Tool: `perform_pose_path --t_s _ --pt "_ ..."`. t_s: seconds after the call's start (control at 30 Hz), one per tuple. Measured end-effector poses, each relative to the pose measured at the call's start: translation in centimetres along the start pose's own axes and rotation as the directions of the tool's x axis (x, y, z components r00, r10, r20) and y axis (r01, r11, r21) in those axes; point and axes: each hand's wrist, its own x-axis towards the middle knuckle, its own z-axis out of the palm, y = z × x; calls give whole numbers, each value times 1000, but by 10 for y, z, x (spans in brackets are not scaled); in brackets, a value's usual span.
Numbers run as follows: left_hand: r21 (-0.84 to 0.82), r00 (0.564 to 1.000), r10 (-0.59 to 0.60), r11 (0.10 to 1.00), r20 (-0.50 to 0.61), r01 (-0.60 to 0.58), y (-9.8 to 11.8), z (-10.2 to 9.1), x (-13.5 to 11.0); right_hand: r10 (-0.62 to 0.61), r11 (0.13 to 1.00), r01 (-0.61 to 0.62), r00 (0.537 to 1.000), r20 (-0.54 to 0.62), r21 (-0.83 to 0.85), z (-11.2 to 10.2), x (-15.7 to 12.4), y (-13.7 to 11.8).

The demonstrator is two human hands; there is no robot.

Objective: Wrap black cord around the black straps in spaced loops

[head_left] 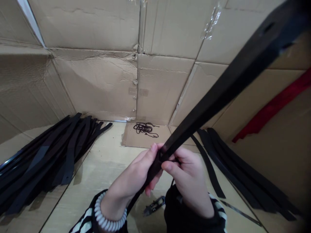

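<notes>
Left of the held strap lies a heap of black straps [48,158]. The left hand [128,181] and right hand [187,181] meet, both pinching a long flat black strap [213,100], probably leather, holed near its far end and rising rightward. Thread snips [154,205] lie below it, a tangle of dark cord [145,129] beyond it, and more black straps [243,178] right of it.

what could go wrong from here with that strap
The long black strap, gripped by the left hand and right hand, sticks far out and could swing into the pile of straps on the right. The thread snips lie just below the hands, so a slip could catch their blades.
</notes>
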Motion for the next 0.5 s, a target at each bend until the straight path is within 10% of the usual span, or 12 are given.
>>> perform_pose_path --t_s 0.13,0.3,0.5 --pt "-83 986 58 995 155 -45 1 3 2 66 998 -66 989 -130 4 1 -1 2" --pt "219 950 206 963 -235 -155 2 14 3 -166 935 19 906 -390 -354 8 2 6" --pt "93 967 36 996 -254 -12 -2 4 3 -22 997 12 993 -114 -80 10 3 9"
